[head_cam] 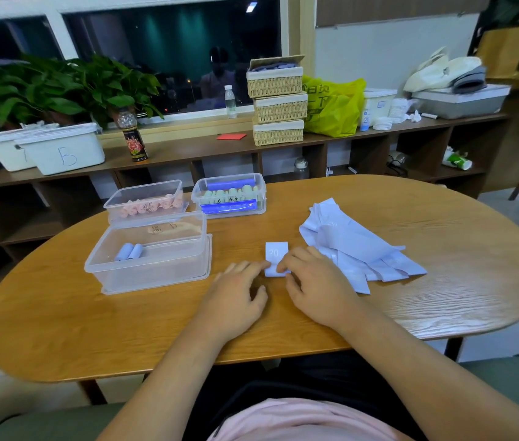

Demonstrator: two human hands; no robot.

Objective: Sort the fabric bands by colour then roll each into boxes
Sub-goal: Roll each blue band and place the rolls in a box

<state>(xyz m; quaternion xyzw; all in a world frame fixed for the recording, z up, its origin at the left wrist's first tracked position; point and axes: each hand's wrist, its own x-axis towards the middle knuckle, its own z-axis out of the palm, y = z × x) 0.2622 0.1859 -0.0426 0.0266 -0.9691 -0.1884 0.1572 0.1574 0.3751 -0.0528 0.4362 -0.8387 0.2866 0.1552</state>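
Observation:
A pale blue fabric band (276,253) marked "20" lies flat on the wooden table (124,329), its near end pinched under the fingertips of my left hand (239,294) and my right hand (312,281). A loose pile of pale blue bands (350,246) spreads out to the right of my hands. To the left stands a clear box (148,254) holding two rolled blue bands (129,251). Behind it a second clear box (145,200) holds several pink rolls, and a third box (229,195) holds several green rolls with blue clips on its sides.
Beyond the table runs a low wooden shelf (188,148) with white bins (57,151), a dark bottle (132,136), stacked wicker baskets (278,105), a yellow-green bag (334,106) and potted plants (60,87).

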